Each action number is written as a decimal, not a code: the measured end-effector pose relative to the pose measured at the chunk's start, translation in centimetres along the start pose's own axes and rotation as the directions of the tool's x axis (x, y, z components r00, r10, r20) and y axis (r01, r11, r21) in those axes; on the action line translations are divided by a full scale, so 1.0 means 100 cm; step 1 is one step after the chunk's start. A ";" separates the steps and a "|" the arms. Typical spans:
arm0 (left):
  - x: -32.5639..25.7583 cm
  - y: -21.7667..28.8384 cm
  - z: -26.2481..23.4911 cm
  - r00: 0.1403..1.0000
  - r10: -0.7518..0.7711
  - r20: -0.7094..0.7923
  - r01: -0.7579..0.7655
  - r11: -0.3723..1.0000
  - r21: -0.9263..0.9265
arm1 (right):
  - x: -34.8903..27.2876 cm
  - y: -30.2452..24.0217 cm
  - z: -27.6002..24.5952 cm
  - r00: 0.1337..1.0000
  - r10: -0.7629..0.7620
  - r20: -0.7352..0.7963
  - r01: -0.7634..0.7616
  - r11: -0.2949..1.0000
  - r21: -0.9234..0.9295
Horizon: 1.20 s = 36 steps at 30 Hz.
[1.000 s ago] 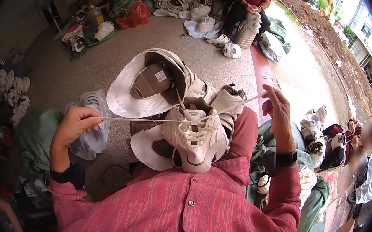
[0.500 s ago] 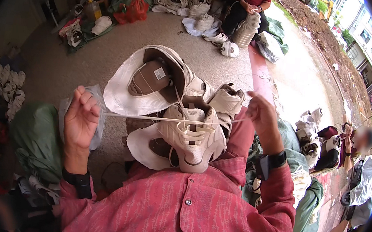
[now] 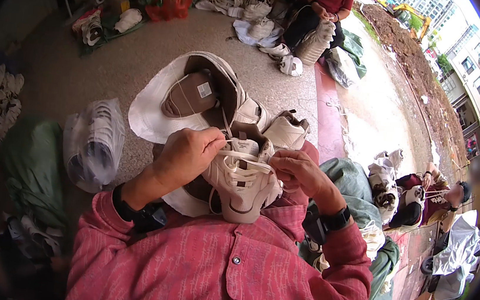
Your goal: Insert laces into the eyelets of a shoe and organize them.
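Note:
A beige-and-white sneaker upper rests in my lap, its toe toward me. A pale shoelace crosses its front in several rows. My left hand is closed in a pinch on the lace at the upper's left eyelets. At the right eyelets, my right hand pinches the lace too, thumb and forefinger together. Beyond lies a second upper with wide white lining and a brown tongue bearing a label. Another cream upper sits behind my right hand.
A clear plastic bag of stacked shoe parts and a green sack stand at my left. Green sacks and more uppers lie at my right. One person sits at the back, another at the far right.
Both hands have moved inward from wide apart, where the lace was stretched between them, to the two sides of the upper's eyelets. The clear bag at the left is now uncovered.

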<state>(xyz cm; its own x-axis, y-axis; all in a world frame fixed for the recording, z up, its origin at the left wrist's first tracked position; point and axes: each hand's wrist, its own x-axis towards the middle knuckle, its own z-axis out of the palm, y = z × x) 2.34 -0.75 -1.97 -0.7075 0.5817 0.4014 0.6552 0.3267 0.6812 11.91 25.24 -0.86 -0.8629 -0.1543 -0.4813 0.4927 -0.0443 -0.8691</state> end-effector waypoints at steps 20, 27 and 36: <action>-0.002 -0.014 0.009 0.985 -0.155 0.079 0.160 0.985 -0.061 | 0.021 -0.014 0.008 0.966 -0.241 -0.092 0.108 0.701 -0.705; 0.013 -0.006 0.008 0.975 -0.144 0.171 0.135 0.989 0.061 | 0.042 -0.044 -0.004 0.790 -0.603 0.112 0.448 0.442 -0.777; 0.017 -0.010 0.008 0.949 -0.011 0.316 -0.031 0.992 0.125 | 0.077 -0.039 0.009 0.811 -0.421 0.406 0.576 0.448 -0.684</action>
<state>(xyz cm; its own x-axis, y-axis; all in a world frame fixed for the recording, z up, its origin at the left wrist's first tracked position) 0.66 0.55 -2.48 -0.5945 0.7836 0.1804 0.7044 0.3993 0.5868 3.42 23.34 -1.04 -0.8614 -0.5075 0.0222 -0.3530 0.5665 -0.7446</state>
